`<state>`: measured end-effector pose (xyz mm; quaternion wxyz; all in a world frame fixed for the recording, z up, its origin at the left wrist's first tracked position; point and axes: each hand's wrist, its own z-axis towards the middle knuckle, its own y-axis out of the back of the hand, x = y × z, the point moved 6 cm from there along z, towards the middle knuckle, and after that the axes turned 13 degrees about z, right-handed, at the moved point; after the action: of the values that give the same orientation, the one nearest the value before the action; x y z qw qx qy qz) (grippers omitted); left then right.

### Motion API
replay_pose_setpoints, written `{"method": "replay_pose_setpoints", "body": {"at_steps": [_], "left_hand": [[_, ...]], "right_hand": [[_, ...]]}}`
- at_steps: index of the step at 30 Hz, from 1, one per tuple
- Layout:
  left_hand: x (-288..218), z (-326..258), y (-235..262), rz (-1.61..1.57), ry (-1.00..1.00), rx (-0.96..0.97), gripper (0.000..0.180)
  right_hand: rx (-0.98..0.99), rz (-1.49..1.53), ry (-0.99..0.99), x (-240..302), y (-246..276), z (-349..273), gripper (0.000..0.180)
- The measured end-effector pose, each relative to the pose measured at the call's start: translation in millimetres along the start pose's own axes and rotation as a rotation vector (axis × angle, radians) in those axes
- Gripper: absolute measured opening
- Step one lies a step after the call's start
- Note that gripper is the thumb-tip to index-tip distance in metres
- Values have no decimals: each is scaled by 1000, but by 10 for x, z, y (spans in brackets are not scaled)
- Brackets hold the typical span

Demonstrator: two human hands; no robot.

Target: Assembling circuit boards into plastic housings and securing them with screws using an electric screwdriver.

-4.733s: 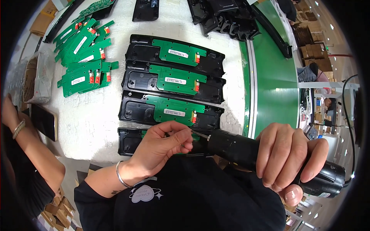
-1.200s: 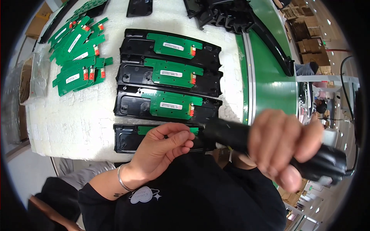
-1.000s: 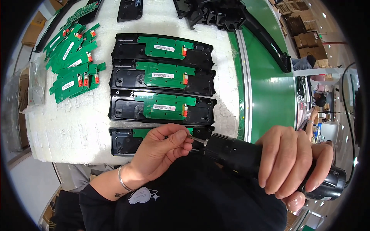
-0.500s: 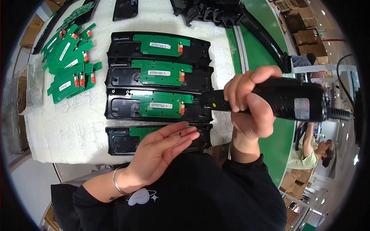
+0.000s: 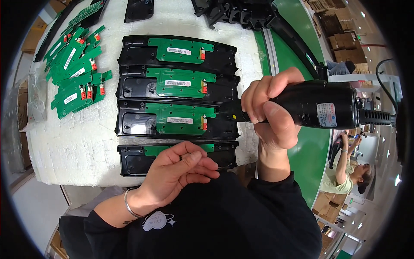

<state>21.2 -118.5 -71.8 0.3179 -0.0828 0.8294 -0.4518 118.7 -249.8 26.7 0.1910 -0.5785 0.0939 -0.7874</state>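
My right hand (image 5: 274, 110) grips a black electric screwdriver (image 5: 319, 108), held level and pointing left. Its tip reaches the right end of the third black plastic panel (image 5: 138, 123), by the edge of a green circuit board (image 5: 177, 113). Palm up, my left hand (image 5: 181, 168) has its fingers curled and the thumb pressed against them; whatever they hold is too small or hidden to name. That hand covers part of the nearest black panel (image 5: 133, 162), which also carries a green board. Two more panels with boards, the upper one (image 5: 138, 52) and the middle one (image 5: 136, 86), lie beyond.
A pile of loose green circuit boards (image 5: 75, 69) with red-and-white connectors lies at the left on the white foam surface (image 5: 64, 149). Black plastic parts (image 5: 237, 13) are heaped at the far edge. A green worktop (image 5: 304, 172) runs along the right, where another person (image 5: 347, 175) works.
My left hand has curled its fingers and drawn slightly nearer to me. My right hand has shifted a little left with the screwdriver, whose body has rolled slightly.
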Motion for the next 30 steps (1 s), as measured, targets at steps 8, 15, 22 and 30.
{"method": "replay_pose_setpoints", "body": {"at_steps": [8,15,22,30], "left_hand": [[35,15,42,30,0,-96,16],[59,-55,38,-28,-20,-56,15],[105,-102,73,-66,-37,-18,15],[108,-146,110,-55,-26,-61,17]], "right_hand": [[38,26,-26,53,32,58,26],[227,225,-1,427,-120,169,73],[244,478,41,419,-151,205,74],[324,275,43,143,-331,112,39]]}}
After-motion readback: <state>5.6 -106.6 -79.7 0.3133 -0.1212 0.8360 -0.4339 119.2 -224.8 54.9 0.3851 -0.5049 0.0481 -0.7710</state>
